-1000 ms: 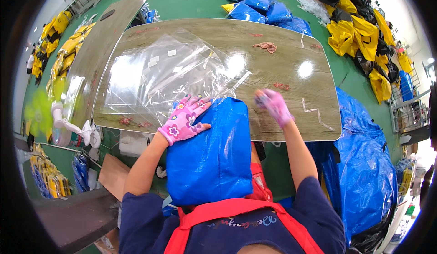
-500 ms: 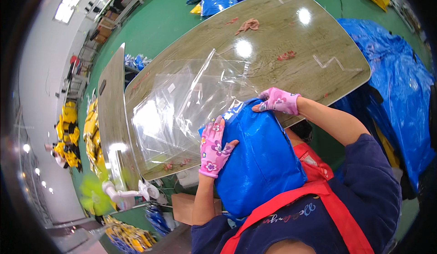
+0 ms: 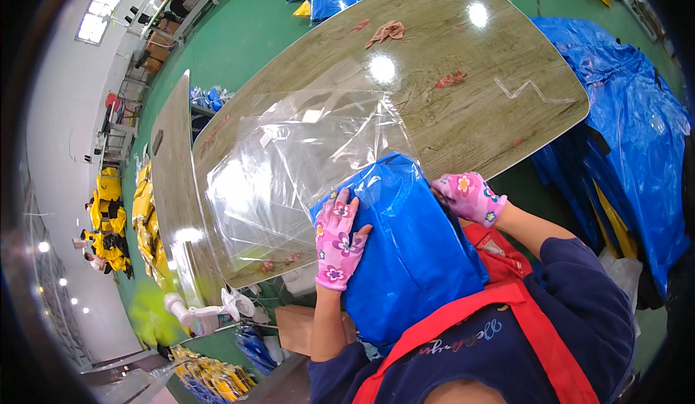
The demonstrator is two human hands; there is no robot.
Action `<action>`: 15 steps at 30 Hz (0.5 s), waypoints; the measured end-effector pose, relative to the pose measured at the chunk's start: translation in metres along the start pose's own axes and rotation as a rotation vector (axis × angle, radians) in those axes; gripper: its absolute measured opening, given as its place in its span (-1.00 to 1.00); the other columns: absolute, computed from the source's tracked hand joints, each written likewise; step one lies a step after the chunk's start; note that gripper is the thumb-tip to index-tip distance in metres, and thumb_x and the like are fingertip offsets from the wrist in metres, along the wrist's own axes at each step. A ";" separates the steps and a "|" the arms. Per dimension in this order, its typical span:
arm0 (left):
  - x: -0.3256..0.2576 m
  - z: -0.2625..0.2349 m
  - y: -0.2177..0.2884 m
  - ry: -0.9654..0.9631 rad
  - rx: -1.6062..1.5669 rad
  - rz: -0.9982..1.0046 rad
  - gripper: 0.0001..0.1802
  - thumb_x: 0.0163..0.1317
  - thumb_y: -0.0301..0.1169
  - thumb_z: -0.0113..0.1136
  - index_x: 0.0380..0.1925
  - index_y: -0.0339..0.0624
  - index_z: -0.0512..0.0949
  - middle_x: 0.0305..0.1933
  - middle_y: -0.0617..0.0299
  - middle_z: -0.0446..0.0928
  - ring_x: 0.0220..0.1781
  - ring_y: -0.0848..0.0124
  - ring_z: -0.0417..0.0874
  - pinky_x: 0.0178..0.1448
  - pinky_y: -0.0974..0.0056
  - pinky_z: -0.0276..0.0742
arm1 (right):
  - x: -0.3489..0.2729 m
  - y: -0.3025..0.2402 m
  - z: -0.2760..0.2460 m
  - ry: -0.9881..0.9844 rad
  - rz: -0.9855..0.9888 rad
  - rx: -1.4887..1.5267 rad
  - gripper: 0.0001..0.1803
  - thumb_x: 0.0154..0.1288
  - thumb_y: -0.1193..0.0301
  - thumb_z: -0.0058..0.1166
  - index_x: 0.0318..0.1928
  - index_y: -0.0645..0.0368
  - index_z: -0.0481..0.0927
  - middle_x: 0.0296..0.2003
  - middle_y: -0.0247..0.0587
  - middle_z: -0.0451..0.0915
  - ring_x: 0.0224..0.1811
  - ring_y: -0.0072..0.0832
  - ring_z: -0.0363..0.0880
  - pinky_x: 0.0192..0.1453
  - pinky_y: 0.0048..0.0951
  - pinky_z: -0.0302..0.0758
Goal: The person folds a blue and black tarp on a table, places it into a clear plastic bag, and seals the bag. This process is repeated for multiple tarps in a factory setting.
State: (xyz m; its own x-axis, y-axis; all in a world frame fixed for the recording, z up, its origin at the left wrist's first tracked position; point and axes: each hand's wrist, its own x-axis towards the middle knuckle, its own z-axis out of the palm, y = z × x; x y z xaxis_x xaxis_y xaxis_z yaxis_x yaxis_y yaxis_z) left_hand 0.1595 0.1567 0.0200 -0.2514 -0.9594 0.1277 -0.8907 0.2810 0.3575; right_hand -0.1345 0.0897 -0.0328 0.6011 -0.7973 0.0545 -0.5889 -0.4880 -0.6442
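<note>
A folded blue bundle of shiny, tarp-like sheeting (image 3: 413,259) lies across my lap and up against the table edge. Its far end sits in or under the mouth of a clear plastic bag (image 3: 380,125); which one is hard to make out. My left hand (image 3: 337,239), in a pink flowered glove with bare fingertips, rests flat along the bundle's left side, fingers stretched and thumb apart. At the upper right side of the bundle, my right hand (image 3: 469,195) in a matching glove has its fingers curled on the edge, the tips partly hidden.
Several clear bags lie layered on the wood-grain table (image 3: 521,78), with a brown rag (image 3: 385,33) farther back. Blue sheeting (image 3: 615,114) hangs at the right. Left, below the table, stand a small fan (image 3: 195,313) and a cardboard box (image 3: 295,329). Blue packets (image 3: 339,2) lie beyond.
My right hand has slid from the bundle's far end down its right side and curled in. The far end now shows more fully, with clear film over it. My left hand stays.
</note>
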 end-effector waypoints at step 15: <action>-0.052 -0.031 -0.010 0.226 -1.073 -0.843 -0.32 0.33 -0.22 0.18 0.33 -0.35 0.23 0.14 0.08 0.48 0.11 0.39 0.51 0.18 0.30 0.47 | 0.023 -0.068 -0.020 -0.211 0.321 1.178 -0.18 0.13 0.21 0.39 0.29 0.28 0.27 0.12 -0.08 0.50 0.18 -0.43 0.44 0.28 -0.39 0.37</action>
State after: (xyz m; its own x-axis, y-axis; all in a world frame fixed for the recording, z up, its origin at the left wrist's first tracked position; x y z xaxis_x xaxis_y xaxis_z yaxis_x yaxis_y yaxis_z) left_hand 0.1933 0.2050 0.0389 0.3706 -0.8511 -0.3717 0.0090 -0.3969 0.9178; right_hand -0.0916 0.0973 0.0273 0.6587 -0.6959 -0.2861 0.0535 0.4226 -0.9047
